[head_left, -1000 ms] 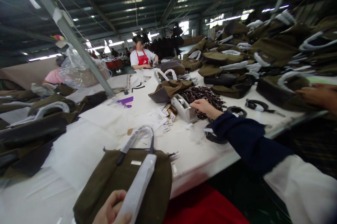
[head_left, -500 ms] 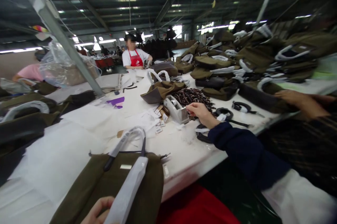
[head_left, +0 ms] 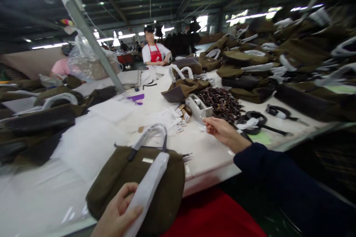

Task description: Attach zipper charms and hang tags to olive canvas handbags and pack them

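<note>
An olive-green bag point(head_left: 164, 188) rests at the table's front edge, one of its handles wrapped in white paper point(head_left: 150, 183). My left hand point(head_left: 121, 209) is closed round the lower end of that wrapped handle. Beside the grey tape dispenser point(head_left: 198, 108), my right hand point(head_left: 219, 130) has thumb and fingertips pinched together, just in front of the dispenser's near end. What the pinch holds is too small to make out. Paper tags point(head_left: 182, 118) lie left of the dispenser, and a heap of dark brown cords point(head_left: 222, 103) lies behind it.
White sheets point(head_left: 86, 144) are spread at the left. Olive bags are piled at the right point(head_left: 253, 59) and far left point(head_left: 55, 118). Coiled black straps point(head_left: 254, 122) lie right of my right hand. A slanted metal post point(head_left: 94, 44) rises at the left. A person in a red apron point(head_left: 155, 55) is beyond the table.
The view has shifted, and the table's contents appear further right. My right hand has drawn back slightly from the dispenser, toward me. More of my left hand shows, still on the wrapped handle.
</note>
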`<action>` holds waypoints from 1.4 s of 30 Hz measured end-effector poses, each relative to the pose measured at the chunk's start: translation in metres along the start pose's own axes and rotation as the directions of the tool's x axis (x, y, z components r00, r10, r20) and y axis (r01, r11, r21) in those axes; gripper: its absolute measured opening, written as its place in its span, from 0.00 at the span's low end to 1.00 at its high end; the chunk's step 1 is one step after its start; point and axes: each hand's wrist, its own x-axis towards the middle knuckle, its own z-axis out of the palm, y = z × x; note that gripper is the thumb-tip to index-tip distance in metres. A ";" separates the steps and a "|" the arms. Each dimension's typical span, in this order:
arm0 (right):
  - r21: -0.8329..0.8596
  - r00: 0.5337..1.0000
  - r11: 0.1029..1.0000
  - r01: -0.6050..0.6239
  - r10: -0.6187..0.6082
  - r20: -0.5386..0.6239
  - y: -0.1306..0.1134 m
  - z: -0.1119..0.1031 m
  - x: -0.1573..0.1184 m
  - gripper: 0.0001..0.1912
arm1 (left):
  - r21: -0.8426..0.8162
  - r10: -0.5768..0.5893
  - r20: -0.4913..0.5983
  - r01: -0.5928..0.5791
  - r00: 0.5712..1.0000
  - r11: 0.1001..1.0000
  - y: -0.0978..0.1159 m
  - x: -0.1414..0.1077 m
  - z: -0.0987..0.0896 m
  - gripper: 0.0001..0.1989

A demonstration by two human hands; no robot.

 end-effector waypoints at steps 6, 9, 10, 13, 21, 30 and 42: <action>-0.028 0.811 0.980 -0.198 0.180 0.556 0.032 0.104 -0.109 0.16 | -0.022 -0.010 -0.015 0.009 1.000 1.000 0.020 -0.017 0.016 0.28; -0.115 0.747 0.965 -0.235 0.255 0.614 0.063 0.134 -0.132 0.18 | -0.036 0.005 0.015 -0.005 1.000 0.999 0.019 -0.020 0.016 0.28; -0.136 0.750 0.964 -0.228 0.263 0.607 0.070 0.138 -0.133 0.19 | -0.040 0.015 0.021 -0.014 1.000 0.999 0.018 -0.020 0.016 0.28; -0.173 0.766 0.967 -0.186 0.253 0.591 0.083 0.140 -0.129 0.19 | -0.049 0.037 0.027 -0.036 0.999 0.998 0.015 -0.019 0.014 0.27; -0.180 0.736 0.970 -0.165 0.242 0.632 0.090 0.139 -0.127 0.22 | -0.040 0.058 0.068 -0.055 0.996 0.998 0.011 -0.017 0.009 0.25; -0.234 0.746 0.969 -0.080 0.214 0.630 0.096 0.132 -0.126 0.22 | -0.089 0.034 0.067 -0.028 0.997 0.996 0.013 -0.017 0.010 0.25; -0.365 0.347 0.080 0.927 -0.546 0.763 0.097 0.122 -0.124 0.13 | -0.104 0.033 0.020 -0.031 0.999 0.994 0.018 -0.014 0.010 0.20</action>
